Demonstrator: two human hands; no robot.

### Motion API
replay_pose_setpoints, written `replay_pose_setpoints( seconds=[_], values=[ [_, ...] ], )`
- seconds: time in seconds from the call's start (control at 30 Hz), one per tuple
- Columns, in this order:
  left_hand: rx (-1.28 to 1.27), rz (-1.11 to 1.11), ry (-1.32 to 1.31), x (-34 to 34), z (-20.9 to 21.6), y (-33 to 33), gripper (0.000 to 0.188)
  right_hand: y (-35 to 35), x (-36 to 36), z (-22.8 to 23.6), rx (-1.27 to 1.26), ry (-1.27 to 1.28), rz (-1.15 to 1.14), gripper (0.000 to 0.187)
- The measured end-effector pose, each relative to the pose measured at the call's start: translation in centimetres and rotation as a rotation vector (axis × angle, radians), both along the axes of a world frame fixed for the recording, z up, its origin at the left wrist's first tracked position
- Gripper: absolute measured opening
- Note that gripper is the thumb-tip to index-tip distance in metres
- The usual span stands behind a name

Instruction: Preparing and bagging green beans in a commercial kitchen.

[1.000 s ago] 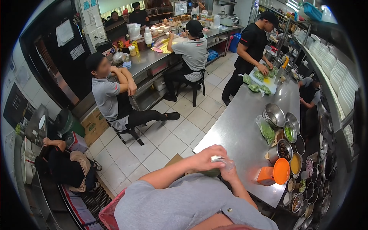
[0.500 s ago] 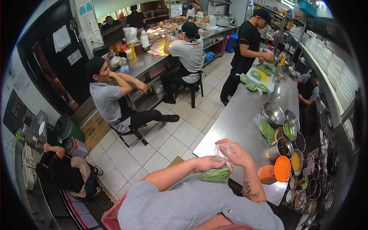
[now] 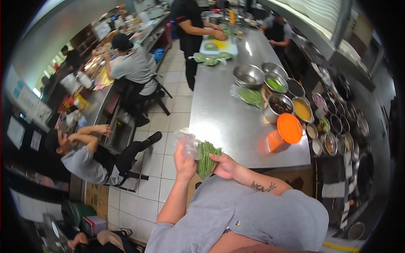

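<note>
A clear plastic bag of cut green beans [image 3: 207, 160] is held up in front of my chest, by the near edge of the steel counter [image 3: 211, 114]. My left hand [image 3: 184, 163] is closed round the gathered, loose plastic at the bag's left side. On the other side my right hand [image 3: 225, 165] grips the bag, its thumb lying over the beans. Some fingers of both hands are hidden behind the bag.
On the counter stand an orange-lidded container [image 3: 289, 128], a pot of dark pieces [image 3: 280, 107], steel bowls [image 3: 248, 75] and another bag of greens [image 3: 249, 97]. A co-worker [image 3: 189, 29] works at a white cutting board [image 3: 230, 47]. Another person sits at left [image 3: 90, 158].
My view has swung to the right, so the counter sits more central. The bag has turned from lying sideways to upright, and my right hand has moved from the gathered plastic to its side.
</note>
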State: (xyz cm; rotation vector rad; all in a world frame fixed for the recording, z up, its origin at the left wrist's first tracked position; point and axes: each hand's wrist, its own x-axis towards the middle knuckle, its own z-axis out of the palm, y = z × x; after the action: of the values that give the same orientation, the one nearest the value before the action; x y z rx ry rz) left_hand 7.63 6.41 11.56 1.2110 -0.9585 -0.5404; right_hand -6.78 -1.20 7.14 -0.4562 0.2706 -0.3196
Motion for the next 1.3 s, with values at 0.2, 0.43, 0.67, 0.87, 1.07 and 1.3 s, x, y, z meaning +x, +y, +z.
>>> replay_pose_setpoints(
  seconds=[0.2, 0.43, 0.67, 0.87, 1.07, 1.3],
  values=[
    [0.193, 0.064, -0.153, -0.7, 1.3, -0.5, 0.013, -0.8, -0.8, -0.2, -0.005, -0.021, -0.028, 0.046],
    [0.322, -0.076, -0.521, -2.6, -2.1, -0.7, 0.021, 0.6, -1.6, -1.4, -0.029, 0.148, 0.056, 0.048],
    [0.027, -0.245, 0.277, -0.4, 2.1, 0.3, 0.023, 0.3, -0.9, 0.3, -0.151, -0.011, 0.048, 0.058],
    [0.072, -0.130, -0.295, -1.4, 4.4, 2.4, 0.012, 0.7, -0.2, 5.3, -1.437, 0.224, 0.108, 0.064],
    [0.015, -0.513, -0.448, -0.4, 6.6, 2.0, 0.037, 2.4, 0.2, 1.7, -1.806, -0.189, -0.192, 0.025],
    [-0.094, -0.845, 0.240, -0.9, -0.6, 4.0, 0.089, 1.0, 0.6, 9.3, -2.054, -0.074, -0.435, 0.004]
  ],
)
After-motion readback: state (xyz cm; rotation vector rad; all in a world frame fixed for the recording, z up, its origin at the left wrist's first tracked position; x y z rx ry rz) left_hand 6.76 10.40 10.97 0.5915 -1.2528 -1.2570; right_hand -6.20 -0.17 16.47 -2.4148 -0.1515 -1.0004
